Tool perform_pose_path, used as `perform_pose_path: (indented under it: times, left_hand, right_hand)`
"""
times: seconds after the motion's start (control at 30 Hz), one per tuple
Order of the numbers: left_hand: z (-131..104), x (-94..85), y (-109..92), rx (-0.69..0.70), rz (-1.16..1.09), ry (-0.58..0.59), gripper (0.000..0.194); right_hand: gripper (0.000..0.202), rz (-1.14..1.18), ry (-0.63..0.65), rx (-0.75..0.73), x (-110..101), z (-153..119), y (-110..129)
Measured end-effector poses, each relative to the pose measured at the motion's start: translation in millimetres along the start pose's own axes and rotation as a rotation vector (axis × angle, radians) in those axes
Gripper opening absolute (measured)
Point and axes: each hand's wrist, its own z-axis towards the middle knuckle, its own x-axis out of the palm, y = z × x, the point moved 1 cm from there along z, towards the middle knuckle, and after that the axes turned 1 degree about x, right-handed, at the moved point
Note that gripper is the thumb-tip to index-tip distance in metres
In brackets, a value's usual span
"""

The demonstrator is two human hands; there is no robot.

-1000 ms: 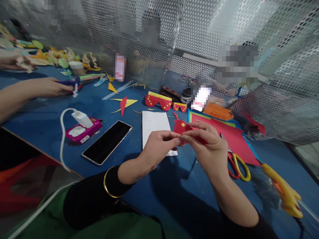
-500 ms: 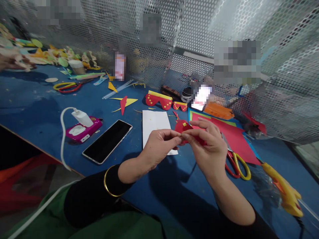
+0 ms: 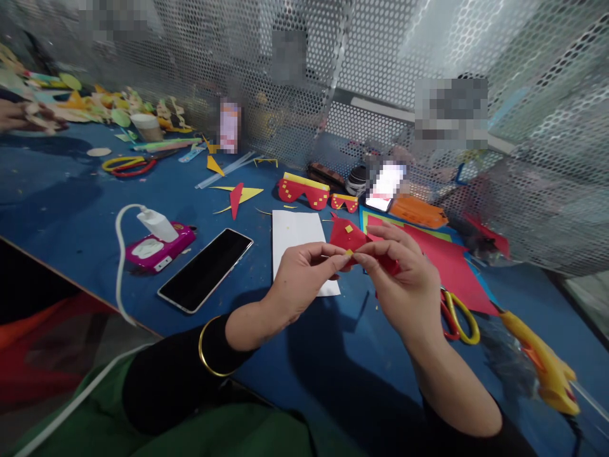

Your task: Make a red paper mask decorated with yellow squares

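Note:
Between my hands is a red paper piece (image 3: pixel 343 236) with small yellow squares on it. My left hand (image 3: pixel 309 270) is closed, thumb and fingertips pinching the paper's lower edge beside a yellow square (image 3: pixel 349 252). From the right, my right hand (image 3: pixel 402 276) pinches the same piece, its fingers partly covering it. A white sheet (image 3: pixel 297 235) lies below and left of the red piece. Red mask shapes with yellow squares, one larger (image 3: pixel 303 192) and one smaller (image 3: pixel 344 202), rest behind the sheet.
A black phone (image 3: pixel 205 271) and a magenta power strip (image 3: pixel 162 249) lie left. Red-and-yellow scissors (image 3: pixel 464 317), red sheets (image 3: pixel 451 273) and a yellow glue gun (image 3: pixel 540 362) are right. Another person's hand (image 3: pixel 31 117) shows far left. Perforated metal panels (image 3: pixel 375 57) stand behind.
My right hand has shifted slightly right. The red piece has tilted, showing more of its face and a second yellow square at my fingertips.

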Motion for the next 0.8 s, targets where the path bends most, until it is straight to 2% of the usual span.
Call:
perform_pose_path:
  times: [0.53, 0.67, 0.8]
  left_hand:
    - [0.7, -0.3, 0.6, 0.036, 0.055, 0.009, 0.005]
    - [1.6, -0.4, 1.1, 0.020, 0.050, 0.006, 0.005]
    - [1.3, 0.1, 0.6, -0.002, 0.047, 0.001, 0.005]
  right_hand:
    - [0.016, 0.106, 0.066, 0.091, 4.4, -2.7, 2.5]
    - [0.016, 0.158, 0.116, 0.184, -2.6, 1.2, -0.7]
    - [0.024, 0.192, 0.211, 0.358, -12.0, 5.9, -6.8]
